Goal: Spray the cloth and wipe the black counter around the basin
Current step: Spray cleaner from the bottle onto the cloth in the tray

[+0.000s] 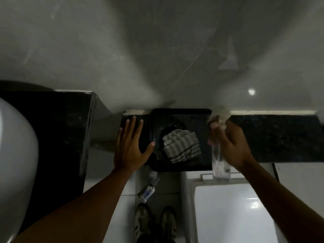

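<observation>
A striped grey-and-white cloth (181,145) lies crumpled inside a small black square basin (196,114). My left hand (130,147) rests flat on the black counter (133,118) at the basin's left edge, fingers spread, thumb touching the rim. My right hand (228,142) grips a clear spray bottle (220,163) just right of the basin, its blurred white spray head near the wall. The bottle's body hangs down over the counter's front edge.
A black stone ledge (277,137) runs to the right. A white toilet tank (236,207) stands below it. A taller black counter (57,128) with a white basin (15,163) is at left. A small bottle (147,190) lies on the tiled floor near my shoes.
</observation>
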Demonstrator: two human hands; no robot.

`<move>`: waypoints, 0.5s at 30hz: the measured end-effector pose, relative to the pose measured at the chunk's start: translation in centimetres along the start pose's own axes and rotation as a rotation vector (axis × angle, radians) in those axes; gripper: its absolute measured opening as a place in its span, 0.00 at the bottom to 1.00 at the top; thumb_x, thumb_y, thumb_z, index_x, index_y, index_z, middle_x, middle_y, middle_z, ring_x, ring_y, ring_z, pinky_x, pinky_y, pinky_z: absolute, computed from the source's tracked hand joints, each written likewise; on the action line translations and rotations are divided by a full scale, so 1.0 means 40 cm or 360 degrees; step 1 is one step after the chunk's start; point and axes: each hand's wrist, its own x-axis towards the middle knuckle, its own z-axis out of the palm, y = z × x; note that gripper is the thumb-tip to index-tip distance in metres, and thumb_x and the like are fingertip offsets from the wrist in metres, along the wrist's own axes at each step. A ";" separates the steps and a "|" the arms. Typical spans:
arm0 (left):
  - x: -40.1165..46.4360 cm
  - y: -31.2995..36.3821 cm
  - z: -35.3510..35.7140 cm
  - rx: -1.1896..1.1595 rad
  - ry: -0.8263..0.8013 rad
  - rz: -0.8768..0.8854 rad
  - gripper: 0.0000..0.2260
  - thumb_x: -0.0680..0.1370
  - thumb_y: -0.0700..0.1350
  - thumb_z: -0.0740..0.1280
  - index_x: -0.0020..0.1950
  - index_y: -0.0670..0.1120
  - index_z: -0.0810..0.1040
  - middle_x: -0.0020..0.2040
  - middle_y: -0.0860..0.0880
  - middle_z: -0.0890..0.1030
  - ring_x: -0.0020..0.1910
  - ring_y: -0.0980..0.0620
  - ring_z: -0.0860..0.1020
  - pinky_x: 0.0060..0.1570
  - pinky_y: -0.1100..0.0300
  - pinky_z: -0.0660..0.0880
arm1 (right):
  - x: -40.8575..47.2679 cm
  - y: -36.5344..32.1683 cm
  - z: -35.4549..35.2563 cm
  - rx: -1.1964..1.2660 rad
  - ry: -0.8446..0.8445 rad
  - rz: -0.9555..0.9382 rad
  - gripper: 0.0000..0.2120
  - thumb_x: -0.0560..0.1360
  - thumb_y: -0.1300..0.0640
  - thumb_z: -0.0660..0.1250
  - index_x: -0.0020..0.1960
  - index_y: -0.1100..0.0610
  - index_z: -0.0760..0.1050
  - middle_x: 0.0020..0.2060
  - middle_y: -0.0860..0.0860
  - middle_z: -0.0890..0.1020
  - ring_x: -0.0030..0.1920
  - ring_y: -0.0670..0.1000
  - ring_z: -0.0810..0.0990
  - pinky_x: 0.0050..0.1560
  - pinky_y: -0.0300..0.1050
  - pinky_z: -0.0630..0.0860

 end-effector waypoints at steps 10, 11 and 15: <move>0.002 0.001 0.005 0.0066 -0.0013 -0.0015 0.35 0.75 0.65 0.57 0.78 0.50 0.56 0.80 0.45 0.55 0.79 0.45 0.51 0.75 0.43 0.54 | -0.090 0.029 0.030 -0.0410 -0.0327 0.0253 0.19 0.76 0.42 0.56 0.36 0.52 0.75 0.25 0.50 0.80 0.27 0.45 0.80 0.28 0.33 0.75; 0.002 0.002 0.006 0.0066 -0.0013 -0.0012 0.35 0.75 0.65 0.57 0.78 0.50 0.56 0.80 0.45 0.55 0.79 0.45 0.51 0.75 0.44 0.53 | -0.090 0.030 0.032 -0.0405 -0.0331 0.0270 0.19 0.75 0.41 0.56 0.36 0.52 0.75 0.25 0.50 0.79 0.27 0.45 0.81 0.28 0.33 0.75; 0.003 0.001 0.007 0.0079 -0.0015 -0.0003 0.35 0.76 0.65 0.56 0.78 0.50 0.56 0.80 0.45 0.56 0.79 0.45 0.51 0.75 0.43 0.53 | -0.093 0.036 0.033 -0.0385 -0.0312 0.0266 0.21 0.75 0.39 0.55 0.37 0.53 0.76 0.26 0.52 0.80 0.28 0.46 0.81 0.29 0.36 0.76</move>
